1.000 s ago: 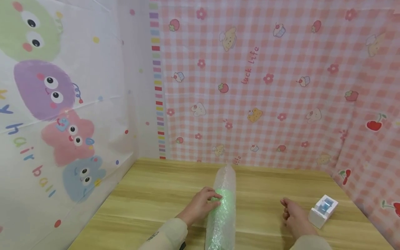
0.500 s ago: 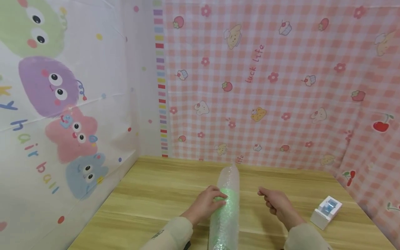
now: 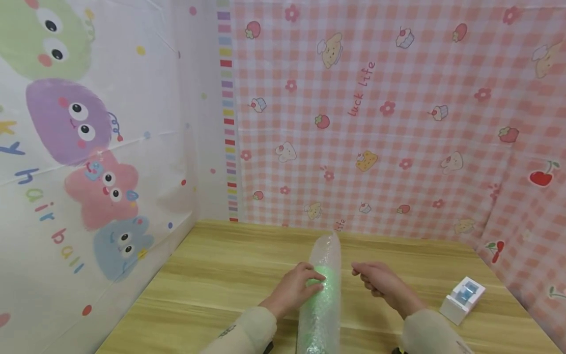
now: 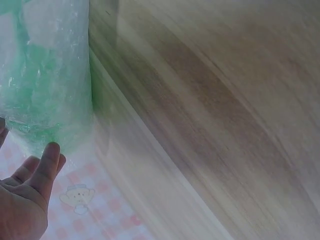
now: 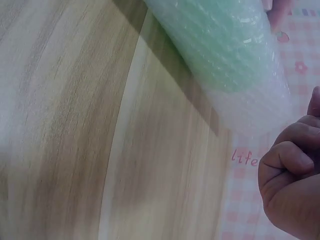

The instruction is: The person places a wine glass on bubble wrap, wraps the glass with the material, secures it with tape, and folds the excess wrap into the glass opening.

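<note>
A long bubble-wrapped bundle (image 3: 319, 314), green inside and clear at its far end, lies lengthwise on the wood-grain table. My left hand (image 3: 295, 290) rests on its upper left side, fingertips and thumb touching the wrap. In the left wrist view the fingers (image 4: 46, 167) look fairly straight beside the green bundle (image 4: 47, 85). To the right of the bundle, apart from it, my right hand (image 3: 385, 286) is held with its fingers curled and the thumb against the index finger. Nothing shows between those fingertips; the right wrist view catches the curled fingers (image 5: 290, 160).
A small white box-shaped item (image 3: 463, 299) with a blue part stands at the right on the table (image 3: 230, 260). Pink checked cloth (image 3: 398, 132) hangs behind and to the right. A white printed sheet (image 3: 163, 162) covers the left side.
My right hand has moved left, away from the white item and closer to the bundle. My left hand stays on the wrap. The head view has shifted slightly.
</note>
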Demonstrator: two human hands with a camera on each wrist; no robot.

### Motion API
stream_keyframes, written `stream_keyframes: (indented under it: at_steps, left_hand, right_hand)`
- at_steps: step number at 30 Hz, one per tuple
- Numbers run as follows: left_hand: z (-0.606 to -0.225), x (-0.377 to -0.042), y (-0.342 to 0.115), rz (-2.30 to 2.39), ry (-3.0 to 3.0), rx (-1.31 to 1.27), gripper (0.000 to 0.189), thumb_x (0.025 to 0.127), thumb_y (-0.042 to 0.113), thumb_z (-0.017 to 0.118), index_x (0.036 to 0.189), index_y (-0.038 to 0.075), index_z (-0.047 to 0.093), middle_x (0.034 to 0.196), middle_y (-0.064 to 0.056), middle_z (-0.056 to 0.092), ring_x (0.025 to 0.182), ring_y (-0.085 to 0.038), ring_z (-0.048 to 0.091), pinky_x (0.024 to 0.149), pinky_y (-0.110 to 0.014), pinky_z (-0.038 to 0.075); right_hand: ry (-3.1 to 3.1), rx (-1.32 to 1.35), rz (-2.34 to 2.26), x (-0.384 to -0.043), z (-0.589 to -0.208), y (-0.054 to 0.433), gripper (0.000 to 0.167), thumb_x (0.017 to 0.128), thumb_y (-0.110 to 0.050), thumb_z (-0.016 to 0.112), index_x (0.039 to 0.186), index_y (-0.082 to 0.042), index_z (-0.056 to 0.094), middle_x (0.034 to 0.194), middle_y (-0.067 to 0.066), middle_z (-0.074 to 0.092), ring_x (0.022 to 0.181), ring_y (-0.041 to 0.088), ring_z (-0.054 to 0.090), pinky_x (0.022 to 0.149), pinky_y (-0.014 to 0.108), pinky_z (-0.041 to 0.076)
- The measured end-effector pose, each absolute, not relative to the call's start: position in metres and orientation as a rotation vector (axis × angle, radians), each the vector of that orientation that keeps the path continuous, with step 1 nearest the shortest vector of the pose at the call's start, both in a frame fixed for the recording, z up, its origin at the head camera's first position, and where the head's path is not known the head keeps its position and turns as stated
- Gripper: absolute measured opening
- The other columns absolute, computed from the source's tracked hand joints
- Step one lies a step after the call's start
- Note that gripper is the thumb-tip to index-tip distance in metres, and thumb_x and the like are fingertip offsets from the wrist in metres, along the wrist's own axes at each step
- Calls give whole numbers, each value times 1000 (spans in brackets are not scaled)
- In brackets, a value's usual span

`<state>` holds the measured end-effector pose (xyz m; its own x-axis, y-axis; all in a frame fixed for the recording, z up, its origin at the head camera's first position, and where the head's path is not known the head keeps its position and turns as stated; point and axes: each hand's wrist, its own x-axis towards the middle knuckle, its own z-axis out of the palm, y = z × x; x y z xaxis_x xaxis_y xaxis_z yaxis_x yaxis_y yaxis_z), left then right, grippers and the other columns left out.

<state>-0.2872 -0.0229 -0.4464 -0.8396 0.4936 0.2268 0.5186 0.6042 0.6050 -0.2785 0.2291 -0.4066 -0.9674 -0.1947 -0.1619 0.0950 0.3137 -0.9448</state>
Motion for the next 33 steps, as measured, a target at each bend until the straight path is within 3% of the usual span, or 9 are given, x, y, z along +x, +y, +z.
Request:
stream_keyframes:
  at_steps: [17, 22, 26, 29, 33]
  left_hand:
    - [-448, -286, -16, -897, -2743, -903, 23, 97, 30, 65, 115, 20, 75, 132, -10, 56, 114, -27, 60, 94, -43, 52]
    - [-447, -284, -12, -863, -2732, -921, 23, 96, 30, 66, 116, 21, 75, 132, -9, 56, 115, -26, 58, 95, -42, 50]
    - [-446, -283, -11, -856, -2712, -935, 23, 95, 28, 68, 116, 20, 75, 130, -9, 56, 114, -25, 58, 95, -40, 50]
    - [-445, -282, -10, -865, -2706, -937, 23, 95, 28, 68, 115, 20, 75, 130, -8, 56, 114, -25, 58, 95, -39, 50]
    - [-445, -283, -10, -859, -2705, -938, 23, 95, 28, 68, 116, 21, 75, 130, -8, 56, 115, -25, 57, 95, -39, 50]
  right_hand:
    - [2560, -45, -1486, -289, -410, 195, 33, 99, -34, 59, 86, -6, 69, 57, -4, 35, 51, 11, 26, 47, 23, 24]
    - [2598, -48, -1388, -291, -408, 191, 33, 99, -34, 57, 87, -6, 70, 63, -2, 38, 55, 14, 32, 51, 26, 25]
    - [2608, -41, -1321, -292, -407, 190, 34, 100, -35, 57, 88, -6, 70, 79, 3, 48, 69, 19, 42, 59, 32, 33]
    - [2612, -55, -1310, -292, -407, 188, 33, 100, -35, 57, 86, -7, 70, 73, 2, 48, 65, 18, 40, 56, 30, 34]
    - [2624, -67, -1304, -293, -406, 183, 32, 99, -32, 56, 82, -9, 71, 57, -3, 34, 53, 12, 28, 49, 25, 24]
